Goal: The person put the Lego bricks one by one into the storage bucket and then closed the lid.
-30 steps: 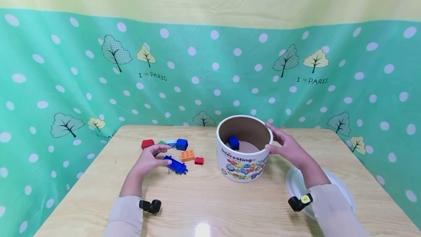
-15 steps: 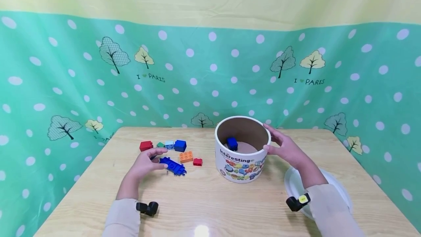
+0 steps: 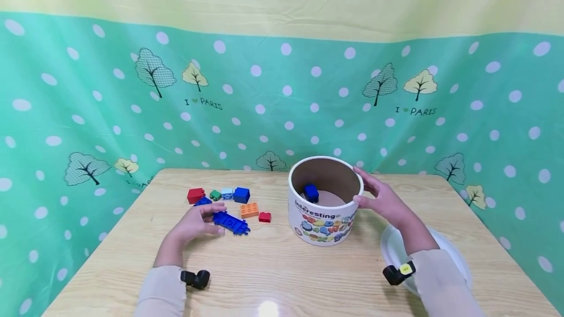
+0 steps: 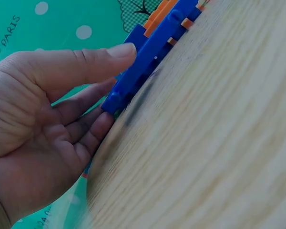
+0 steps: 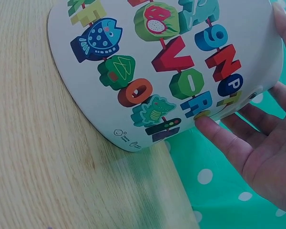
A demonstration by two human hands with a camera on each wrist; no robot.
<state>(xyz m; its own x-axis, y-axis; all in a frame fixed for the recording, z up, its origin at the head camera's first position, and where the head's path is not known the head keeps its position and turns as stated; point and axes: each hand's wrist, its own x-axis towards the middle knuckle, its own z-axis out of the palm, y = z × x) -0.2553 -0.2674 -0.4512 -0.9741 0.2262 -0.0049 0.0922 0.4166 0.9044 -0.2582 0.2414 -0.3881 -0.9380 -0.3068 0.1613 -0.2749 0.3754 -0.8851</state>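
My left hand (image 3: 197, 224) has thumb and fingers around the left end of a blue toy train base (image 3: 231, 223), low over the table. In the left wrist view, the thumb lies along the side of the base (image 4: 148, 59) and the other fingers are partly hidden behind it. A white printed bucket (image 3: 323, 229), without its lid, stands upright with a blue block (image 3: 311, 192) inside. My right hand (image 3: 385, 204) holds the bucket's right side, thumb and fingers spread along the rim. The right wrist view shows its fingers against the printed wall.
Beyond the left hand lie a red block (image 3: 196, 195), a green piece (image 3: 215, 194), a light blue piece (image 3: 227, 193), a blue block (image 3: 242, 194), an orange brick (image 3: 249, 210) and a small red brick (image 3: 265, 216). A white lid (image 3: 454, 258) lies under the right forearm.
My left hand has come down and closed around the end of the blue train base, which has turned slightly. The right hand and the bucket stay in place.
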